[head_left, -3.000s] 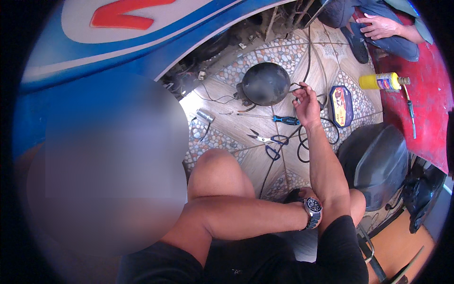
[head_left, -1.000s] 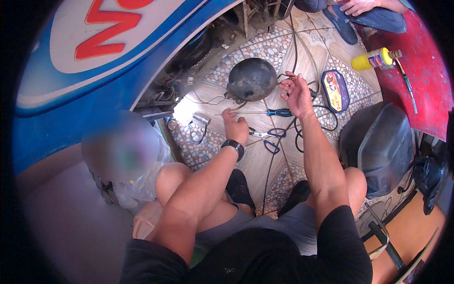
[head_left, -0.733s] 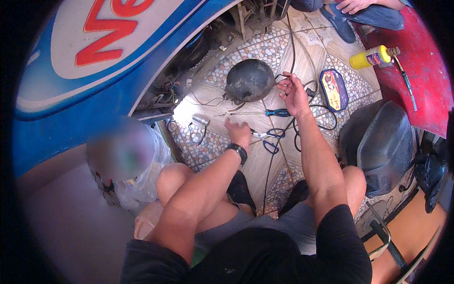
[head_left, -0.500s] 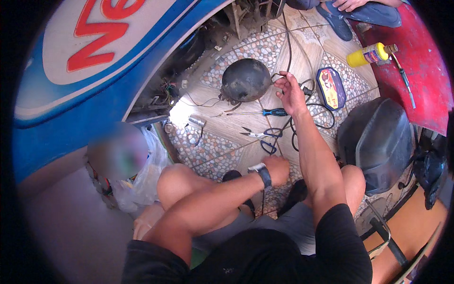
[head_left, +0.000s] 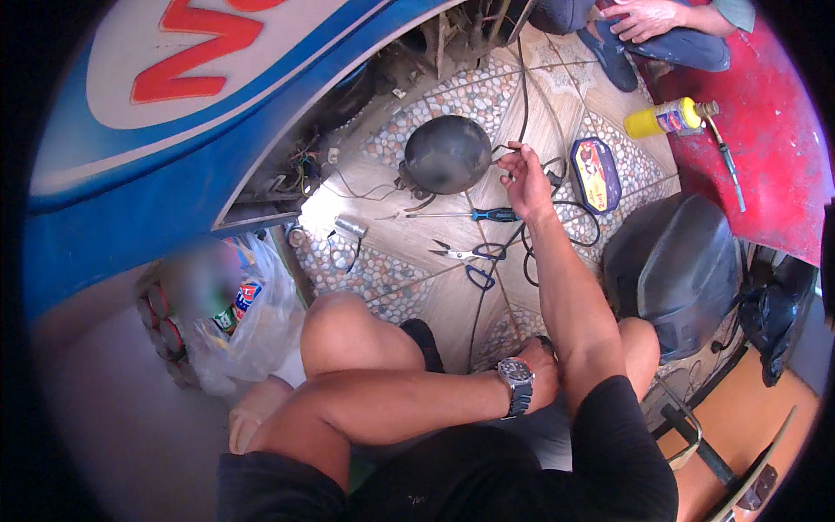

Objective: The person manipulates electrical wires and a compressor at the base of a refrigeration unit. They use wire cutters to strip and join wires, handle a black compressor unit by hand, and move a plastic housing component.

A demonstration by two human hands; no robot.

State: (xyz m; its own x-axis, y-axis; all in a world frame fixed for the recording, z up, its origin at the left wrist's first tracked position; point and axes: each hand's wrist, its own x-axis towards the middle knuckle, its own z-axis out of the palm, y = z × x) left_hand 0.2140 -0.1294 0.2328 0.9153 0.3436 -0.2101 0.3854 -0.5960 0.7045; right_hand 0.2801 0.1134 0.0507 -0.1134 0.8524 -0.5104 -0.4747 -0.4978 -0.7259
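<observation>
My right hand (head_left: 527,184) is raised beside a dark rounded shell (head_left: 448,155) on the floor. Its fingertips pinch a thin dark bent rod (head_left: 503,150) near the shell's right side. My left hand (head_left: 541,370), below a wristwatch, rests low beside my right forearm; its fingers are mostly hidden. Between my knees and the shell lie scissors (head_left: 465,254) with dark handles and a blue-and-black screwdriver (head_left: 494,215). A silver cylinder (head_left: 351,226) with a dark wire lies left of them, beside a bright patch of light.
A black cord (head_left: 598,228) loops beside an eight-sided box (head_left: 595,176). To the right stand a large black cover (head_left: 674,274) and a yellow gas torch (head_left: 665,118). Another person's hand (head_left: 648,17) is at the top. A plastic bag (head_left: 261,322) sits by a blue panel (head_left: 156,226).
My left hand has moved right and closer to my body, toward my right forearm. My right hand stays by the shell with the rod. The view has shifted slightly.
</observation>
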